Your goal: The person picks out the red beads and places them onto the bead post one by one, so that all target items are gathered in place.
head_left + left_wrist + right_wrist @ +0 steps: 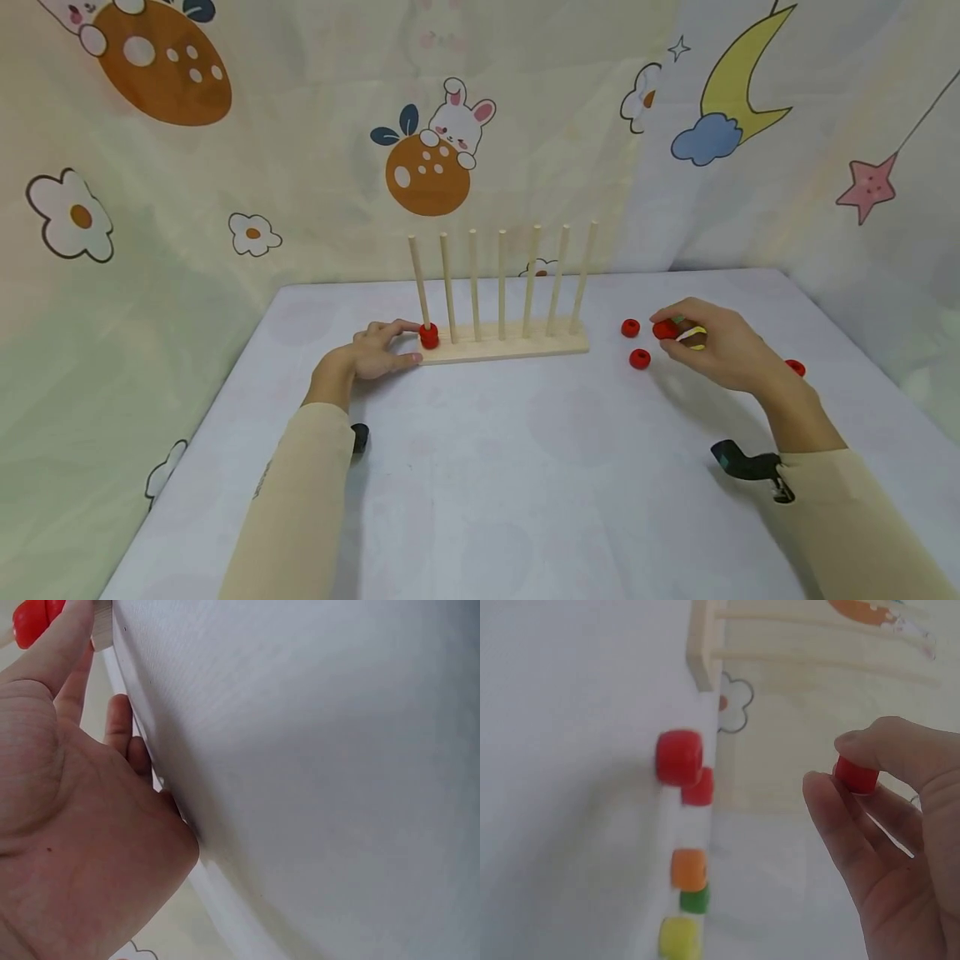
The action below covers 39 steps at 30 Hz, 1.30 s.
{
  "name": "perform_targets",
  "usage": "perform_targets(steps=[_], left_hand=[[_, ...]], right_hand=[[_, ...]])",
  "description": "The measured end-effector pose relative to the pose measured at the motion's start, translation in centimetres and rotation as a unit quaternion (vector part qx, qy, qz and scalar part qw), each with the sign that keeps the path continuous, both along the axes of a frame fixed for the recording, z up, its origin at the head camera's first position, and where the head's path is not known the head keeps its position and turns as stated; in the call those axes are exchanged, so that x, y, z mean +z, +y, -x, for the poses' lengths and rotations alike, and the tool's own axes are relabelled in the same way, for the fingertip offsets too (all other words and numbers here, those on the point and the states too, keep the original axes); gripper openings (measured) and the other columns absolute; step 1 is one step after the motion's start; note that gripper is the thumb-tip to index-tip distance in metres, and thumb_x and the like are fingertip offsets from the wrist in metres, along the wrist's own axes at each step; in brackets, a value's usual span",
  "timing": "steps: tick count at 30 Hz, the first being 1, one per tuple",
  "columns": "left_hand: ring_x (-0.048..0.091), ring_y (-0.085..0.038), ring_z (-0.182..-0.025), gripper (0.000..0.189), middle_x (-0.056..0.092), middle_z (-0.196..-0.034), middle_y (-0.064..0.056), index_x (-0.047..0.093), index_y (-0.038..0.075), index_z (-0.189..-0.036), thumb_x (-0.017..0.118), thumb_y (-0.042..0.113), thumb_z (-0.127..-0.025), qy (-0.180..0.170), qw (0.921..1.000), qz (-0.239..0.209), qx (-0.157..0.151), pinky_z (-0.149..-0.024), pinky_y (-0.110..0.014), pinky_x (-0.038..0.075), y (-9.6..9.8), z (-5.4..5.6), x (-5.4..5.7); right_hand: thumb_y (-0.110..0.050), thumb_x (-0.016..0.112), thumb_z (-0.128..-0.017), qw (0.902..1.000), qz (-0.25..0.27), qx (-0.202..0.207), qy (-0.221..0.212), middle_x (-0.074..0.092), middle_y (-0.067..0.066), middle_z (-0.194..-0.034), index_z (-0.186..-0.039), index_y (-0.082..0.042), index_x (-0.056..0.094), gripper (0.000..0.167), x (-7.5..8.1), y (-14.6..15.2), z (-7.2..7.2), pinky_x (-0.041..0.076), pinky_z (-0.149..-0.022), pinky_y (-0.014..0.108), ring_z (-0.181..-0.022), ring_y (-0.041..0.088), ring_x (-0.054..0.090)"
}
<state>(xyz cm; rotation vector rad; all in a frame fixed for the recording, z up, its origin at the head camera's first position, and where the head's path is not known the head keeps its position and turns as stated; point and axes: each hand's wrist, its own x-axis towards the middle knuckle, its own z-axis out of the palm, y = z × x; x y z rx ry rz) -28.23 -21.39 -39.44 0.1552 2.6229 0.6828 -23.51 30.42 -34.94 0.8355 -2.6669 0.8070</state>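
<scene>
My left hand (pixel 377 350) is at the left end of a pale wooden peg stand (pixel 506 344), thumb at its front corner and index finger at the back, pinching the base. Red beads (pixel 428 337), seemingly two stacked, sit at the bottom of the leftmost peg; the other pegs are bare. Off to the stand's right, my right hand (pixel 716 346) pinches a red bead (pixel 856 774) between thumb and fingertips, raised above the table. Two more red beads, one farther back (pixel 630 327) and one nearer (pixel 640 358), lie on the table just left of this hand.
Another red bead (pixel 795 367) lies partly behind the right wrist. In the right wrist view, orange (pixel 688 869), green (pixel 695 898) and yellow (pixel 679 939) beads stand on the white-covered table (pixel 495 483). A patterned cloth (pixel 315 150) hangs behind the table.
</scene>
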Motion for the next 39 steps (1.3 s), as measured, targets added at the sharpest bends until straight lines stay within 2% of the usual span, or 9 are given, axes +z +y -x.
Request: perform_targets(steps=[5,13,16,20,24,28,39], left_hand=[[0.019,-0.045,-0.147,0.068,0.021,-0.165,-0.014,0.035,0.04,-0.156,0.061,0.059,-0.096,0.0,1.0,-0.001,0.002,-0.11,-0.076,0.025,0.1,0.1,-0.1],[0.019,-0.043,-0.148,0.069,0.02,-0.166,-0.012,0.036,0.041,-0.156,0.062,0.06,-0.095,-0.001,1.0,0.001,0.01,-0.11,-0.076,0.024,-0.1,0.5,-0.5],[0.018,-0.042,-0.148,0.069,0.02,-0.166,-0.011,0.036,0.041,-0.155,0.062,0.06,-0.095,-0.002,0.9999,0.002,0.015,-0.111,-0.076,0.024,0.0,0.5,-0.6],[0.018,-0.044,-0.148,0.069,0.02,-0.166,-0.013,0.036,0.04,-0.156,0.062,0.06,-0.095,0.001,1.0,0.001,0.007,-0.11,-0.076,0.025,0.0,0.4,-0.5],[0.019,-0.045,-0.147,0.069,0.02,-0.166,-0.014,0.035,0.039,-0.156,0.061,0.059,-0.096,0.001,1.0,-0.001,0.001,-0.109,-0.077,0.025,0.0,0.2,-0.3],[0.018,-0.045,-0.147,0.069,0.02,-0.165,-0.015,0.035,0.039,-0.156,0.061,0.06,-0.095,0.0,1.0,0.001,0.002,-0.109,-0.077,0.025,-0.2,0.0,-0.3],[0.016,-0.042,-0.148,0.069,0.021,-0.165,-0.013,0.037,0.042,-0.154,0.064,0.061,-0.093,-0.001,0.9998,-0.002,0.021,-0.11,-0.076,0.025,0.1,0.0,-0.5]], right_hand=[[0.002,0.077,-0.087,0.9996,0.0,0.016,0.023,0.068,-0.002,-0.109,-0.121,-0.01,0.068,0.037,1.0,-1.3,0.1,0.056,-0.079,0.016,-0.091,0.007,0.063],[0.004,0.08,-0.083,0.9983,0.028,0.03,0.04,0.068,-0.003,-0.106,-0.118,-0.008,0.071,0.039,1.2,-2.4,0.4,0.056,-0.076,0.017,-0.086,0.007,0.062],[0.003,0.081,-0.083,0.9981,0.042,0.031,0.034,0.067,-0.005,-0.104,-0.118,-0.01,0.072,0.038,1.1,-2.9,0.6,0.056,-0.076,0.017,-0.084,0.007,0.063],[-0.001,0.081,-0.085,0.9976,0.059,0.031,0.019,0.066,-0.006,-0.101,-0.117,-0.013,0.074,0.035,0.9,-3.7,0.8,0.057,-0.075,0.02,-0.084,0.007,0.063],[-0.004,0.081,-0.087,0.9978,0.057,0.027,0.02,0.066,-0.008,-0.1,-0.117,-0.014,0.075,0.033,0.8,-4.4,1.0,0.058,-0.075,0.023,-0.085,0.006,0.061],[-0.008,0.081,-0.088,0.9983,0.046,0.024,0.027,0.066,-0.008,-0.101,-0.118,-0.014,0.074,0.031,1.1,-5.3,1.2,0.056,-0.076,0.02,-0.086,0.006,0.06],[-0.007,0.081,-0.088,0.9944,0.068,0.069,0.043,0.067,-0.004,-0.102,-0.118,-0.012,0.074,0.031,1.4,-7.3,1.8,0.058,-0.072,0.027,-0.085,0.008,0.061]])
